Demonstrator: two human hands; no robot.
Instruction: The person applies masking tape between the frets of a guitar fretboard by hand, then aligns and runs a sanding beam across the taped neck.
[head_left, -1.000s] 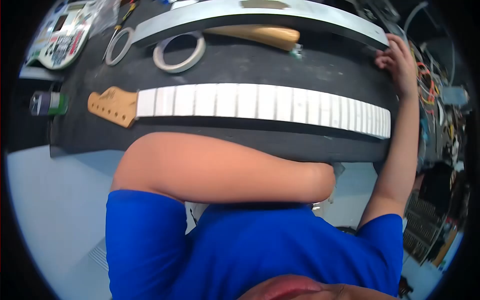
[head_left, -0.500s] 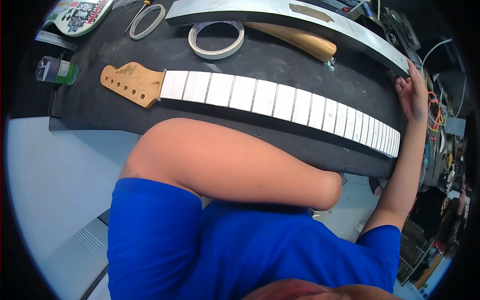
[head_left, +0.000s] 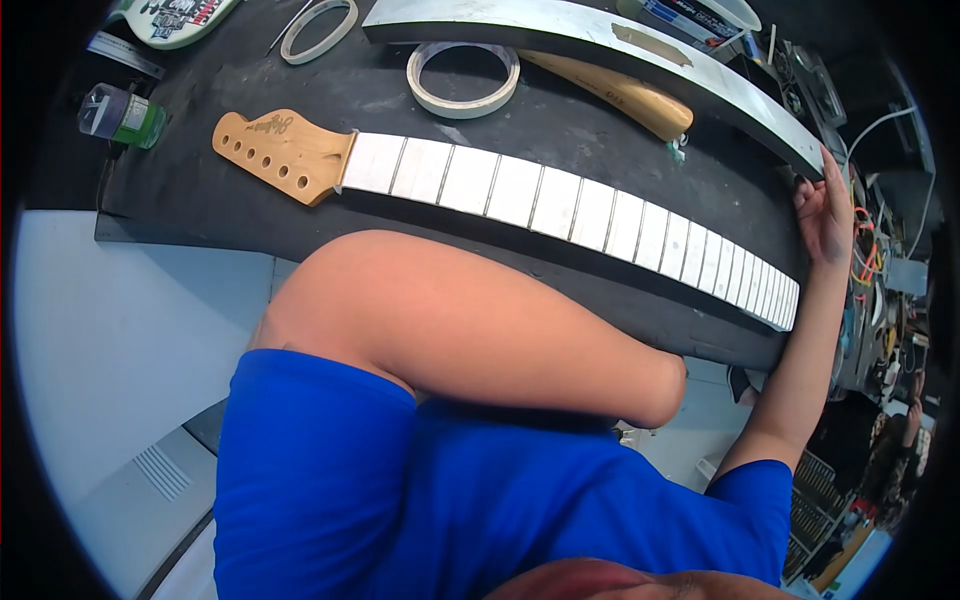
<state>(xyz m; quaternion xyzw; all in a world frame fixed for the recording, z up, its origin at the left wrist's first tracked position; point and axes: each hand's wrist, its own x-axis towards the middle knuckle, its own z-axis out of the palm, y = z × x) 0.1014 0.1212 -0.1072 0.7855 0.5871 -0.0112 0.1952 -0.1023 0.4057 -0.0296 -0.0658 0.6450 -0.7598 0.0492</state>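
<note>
My right hand [head_left: 824, 215] is at the right end of a long metal bar [head_left: 740, 98], its fingers closed about that end. Beneath the bar lies a wooden guitar neck [head_left: 625, 100], partly hidden. Nearer me, a second guitar neck [head_left: 570, 208] lies on the dark bench, with white covering between its frets and a bare wooden headstock [head_left: 290, 150] at left. My left forearm [head_left: 500, 325] crosses in front of my body, below this neck. Its wrist bends away, so my left hand is hidden.
A tape roll [head_left: 462, 106] lies by the bar, and another tape roll [head_left: 342, 42] sits farther left. A bottle with green liquid [head_left: 137, 120] stands at the bench's left edge. Cables [head_left: 868, 235] and clutter fill the right side. A white plastic tub [head_left: 735, 14] is behind the bar.
The view has shifted a little, so most bench items appear farther right. My right hand stays at the bar's end, and my left forearm keeps nearly the same pose.
</note>
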